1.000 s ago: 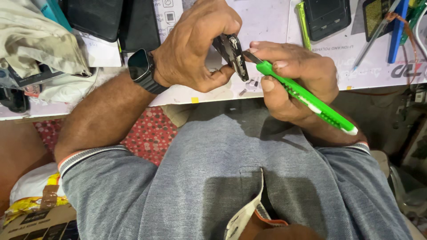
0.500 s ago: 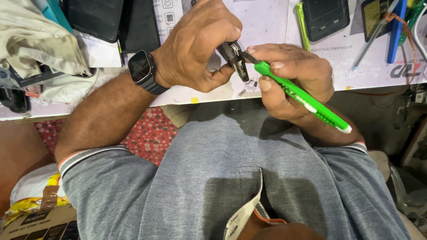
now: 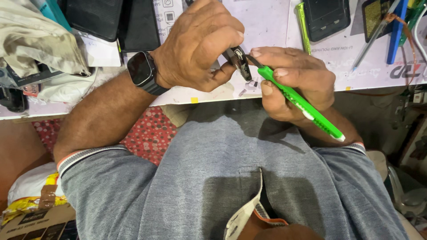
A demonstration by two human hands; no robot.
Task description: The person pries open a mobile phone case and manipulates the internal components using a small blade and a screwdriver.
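Left hand [image 3: 195, 49] is gripping a small dark part [image 3: 240, 62] between thumb and fingers, holding it over the near edge of the bench [image 3: 271, 26]. Right hand [image 3: 293, 82] is closing around a green cutter [image 3: 302, 104], its tip touching the part at the part's 3 o'clock. Cutter body is running toward 4 o'clock. A smartwatch [image 3: 141, 71] is sitting on the left wrist. A second green tool [image 3: 302, 24] is lying at the right hand's 12 o'clock

A dark square smartwatch screen [image 3: 138, 68] faces up; a yellow-and-white packet [image 3: 27, 195], perhaps on a printed carton [image 3: 38, 226], lies bottom-left.
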